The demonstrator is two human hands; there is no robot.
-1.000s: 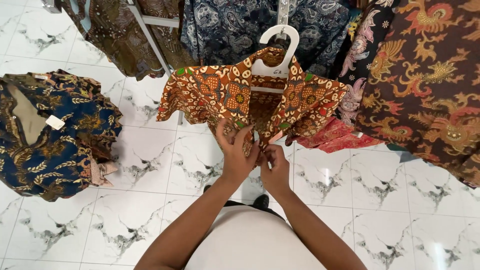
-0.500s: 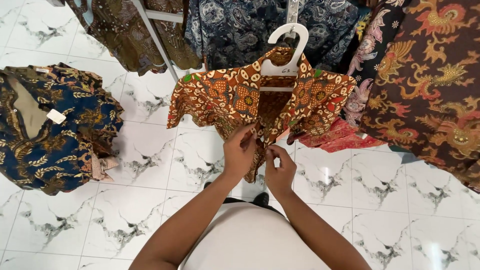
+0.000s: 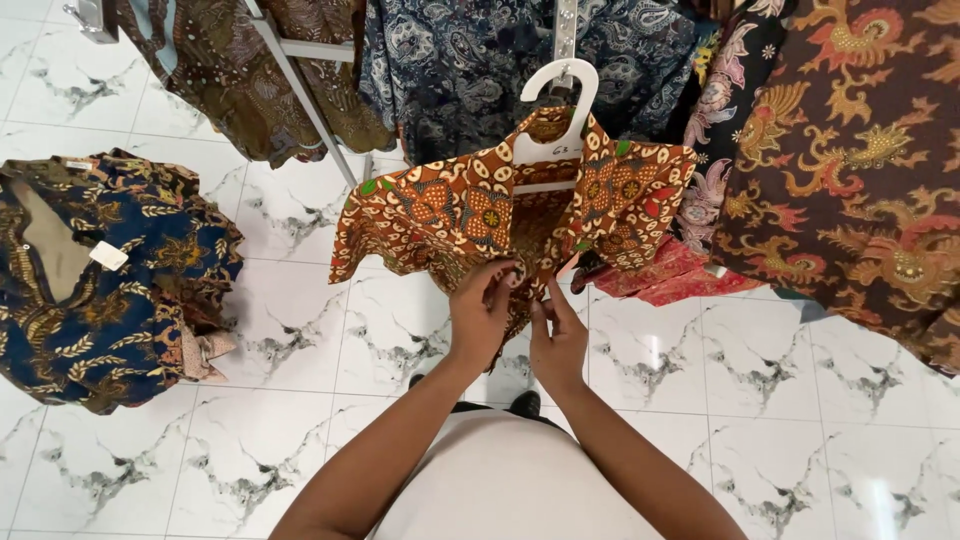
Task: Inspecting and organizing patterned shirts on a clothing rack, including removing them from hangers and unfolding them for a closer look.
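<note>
Left hand [image 3: 482, 312] and right hand [image 3: 556, 342] pinched on orange batik shirt [image 3: 450, 215] placket, fingertips half hidden.

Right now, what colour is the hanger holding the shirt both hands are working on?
White: the hanger carries the orange-brown patterned shirt, clearest in the head view.

Matt printed cloth shirt [image 3: 460, 215], smooth white plastic hanger [image 3: 560, 100], glossy marble-look floor tiles [image 3: 300, 340]

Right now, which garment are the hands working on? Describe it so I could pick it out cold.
Start at the rack of dark patterned clothes along the top. In front of it hangs an orange-brown batik shirt on a white hanger; the left hand and right hand pinch its front edges. It is the only bright orange piece, open in front.
</note>
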